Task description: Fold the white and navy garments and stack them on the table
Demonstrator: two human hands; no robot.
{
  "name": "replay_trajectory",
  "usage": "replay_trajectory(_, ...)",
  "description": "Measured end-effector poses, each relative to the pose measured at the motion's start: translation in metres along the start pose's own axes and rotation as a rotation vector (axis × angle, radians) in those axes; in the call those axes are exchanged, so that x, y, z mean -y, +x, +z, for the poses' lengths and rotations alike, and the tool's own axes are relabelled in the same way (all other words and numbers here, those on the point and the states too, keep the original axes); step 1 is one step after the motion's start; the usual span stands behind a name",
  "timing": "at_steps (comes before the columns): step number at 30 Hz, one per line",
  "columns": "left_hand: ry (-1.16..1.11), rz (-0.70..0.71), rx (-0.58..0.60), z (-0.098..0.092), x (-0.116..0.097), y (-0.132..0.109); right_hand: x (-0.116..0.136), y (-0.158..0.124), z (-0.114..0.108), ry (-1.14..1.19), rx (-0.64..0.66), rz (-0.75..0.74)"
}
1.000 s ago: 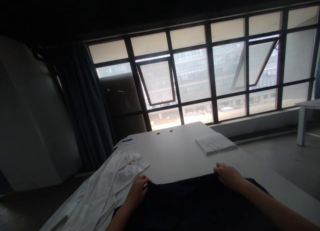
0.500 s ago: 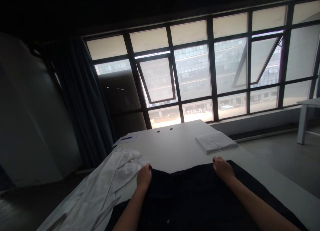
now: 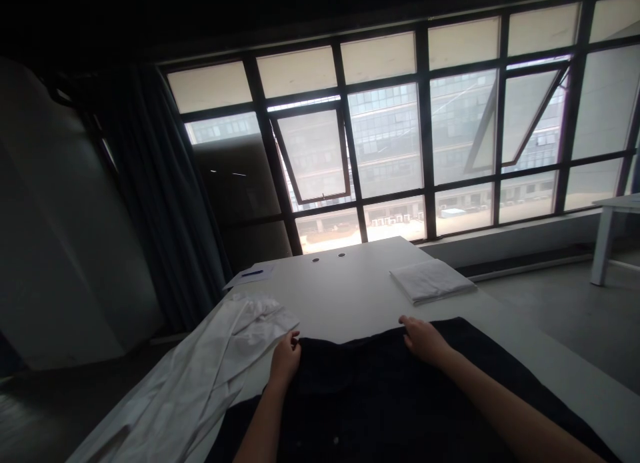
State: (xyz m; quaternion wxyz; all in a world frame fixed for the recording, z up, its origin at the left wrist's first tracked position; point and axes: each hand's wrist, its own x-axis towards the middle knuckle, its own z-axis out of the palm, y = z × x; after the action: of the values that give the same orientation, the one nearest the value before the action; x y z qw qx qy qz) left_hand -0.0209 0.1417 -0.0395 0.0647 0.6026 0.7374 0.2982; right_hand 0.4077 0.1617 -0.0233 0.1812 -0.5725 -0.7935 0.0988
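Dark garment (image 3: 380, 396): one piece of navy-to-black cloth, its weave and cut too dim to make out, with a small pale dot, possibly a button, low in the view. State: spread out flat and largely smooth, with its far edge running across in a shallow, slightly wavy line and the right-hand part reaching farther up than the left. Position: on the near end of the white desk (image 3: 350, 296), covering most of its width out toward the right rim and passing out of view at the bottom.
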Motion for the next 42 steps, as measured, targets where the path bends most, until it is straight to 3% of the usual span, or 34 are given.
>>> replay_trajectory(4,0.007,0.027,-0.028,0.000,-0.001,-0.001,0.068,0.008,0.022,0.134,0.091,-0.114)
replay_trajectory(7,-0.003,0.037,-0.053,-0.003,-0.003,-0.005,0.116,0.019,0.043,0.223,0.090,-0.120)
replay_trajectory(11,-0.039,0.049,-0.074,-0.007,-0.002,-0.009,0.148,0.031,0.064,0.316,0.011,-0.048)
replay_trajectory(15,-0.081,0.072,-0.086,-0.006,0.001,-0.009,0.148,0.025,0.073,0.370,-0.069,-0.049)
replay_trajectory(24,-0.021,0.107,-0.036,-0.002,-0.001,-0.004,0.137,0.021,0.071,0.354,-0.070,-0.019)
replay_trajectory(33,0.168,0.169,0.059,-0.006,-0.017,-0.013,0.145,0.009,0.064,0.303,-0.028,-0.193)
replay_trajectory(42,0.192,0.215,0.112,-0.004,-0.017,-0.012,0.144,0.014,0.072,0.212,-0.036,-0.120)
